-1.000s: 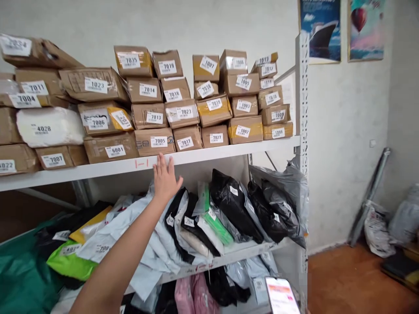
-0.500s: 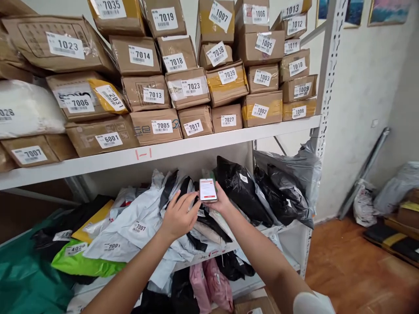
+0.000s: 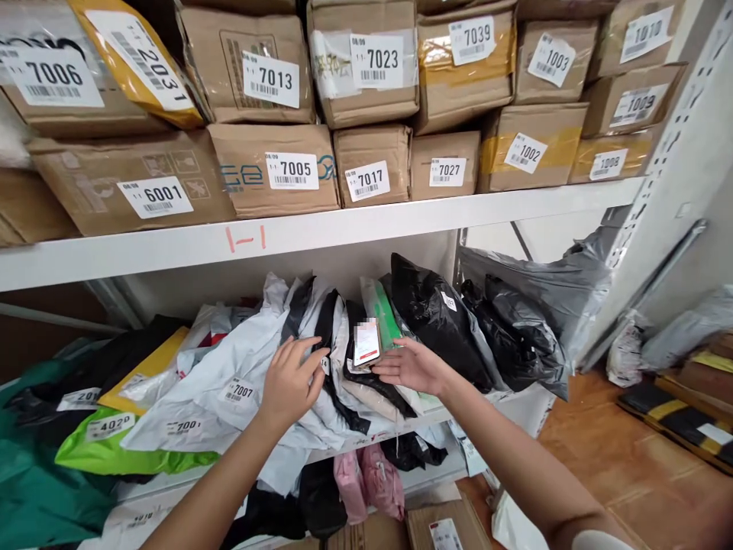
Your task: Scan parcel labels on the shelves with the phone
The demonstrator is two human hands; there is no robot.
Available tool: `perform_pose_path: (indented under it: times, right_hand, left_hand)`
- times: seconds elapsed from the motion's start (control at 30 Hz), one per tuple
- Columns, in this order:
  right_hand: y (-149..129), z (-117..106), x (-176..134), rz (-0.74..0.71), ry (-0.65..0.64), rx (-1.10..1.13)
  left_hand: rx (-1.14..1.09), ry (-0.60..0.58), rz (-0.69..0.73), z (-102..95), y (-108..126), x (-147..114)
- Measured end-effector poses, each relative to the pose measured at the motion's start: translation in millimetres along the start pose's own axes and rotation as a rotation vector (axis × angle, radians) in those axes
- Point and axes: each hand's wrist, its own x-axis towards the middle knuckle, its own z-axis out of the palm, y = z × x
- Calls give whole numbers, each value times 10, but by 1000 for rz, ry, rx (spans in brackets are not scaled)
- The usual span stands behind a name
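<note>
A smartphone (image 3: 366, 342) with a lit white screen lies tilted on the row of plastic mailer bags on the lower shelf. My right hand (image 3: 415, 367) is just to its right, palm turned inward and fingers stretched, with the fingertips near the phone's edge; whether they touch it I cannot tell. To the phone's left, my left hand (image 3: 293, 382) is open, fingers apart, over the white mailer bags (image 3: 229, 405), one labelled 7007. Black packages (image 3: 329, 321) stand between the hands. A green package (image 3: 388, 305) leans behind the phone.
Numbered cardboard boxes (image 3: 275, 176) fill the shelf above, whose white beam (image 3: 343, 229) crosses over my hands. Big black bags (image 3: 440, 321) stand at the right. Below are pink bags (image 3: 382, 481) and a carton (image 3: 447, 527). A lime-green bag (image 3: 131, 458) lies at the left.
The phone has left my right hand and now lies on the bags. My right hand has opened and shifted right of it. The view has moved closer to the shelf.
</note>
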Motion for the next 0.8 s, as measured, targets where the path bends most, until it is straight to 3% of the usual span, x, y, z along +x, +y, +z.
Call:
perform_pose_path:
  times: [0.1, 0.2, 0.37, 0.43, 0.57, 0.8]
  right_hand:
    - [-121, -176, -228, -99, -34, -164]
    - [-240, -293, -347, -316, 5, -429]
    - [-329, -236, -77, -861, 40, -1322]
    - [-326, -175, 109, -989, 2, -1593]
    - [-306, -88, 382, -1021, -42, -1820]
    - [-287, -78, 588, -963, -7, -1996]
  left_hand:
    - [-54, 0, -22, 69, 27, -21]
    - [-142, 18, -90, 170, 74, -44]
    - [-289, 94, -184, 382, 314, -121]
    - [-302, 136, -175, 425, 437, -169]
    - [-305, 169, -114, 412, 592, -273]
    - [-301, 134, -103, 334, 588, -404]
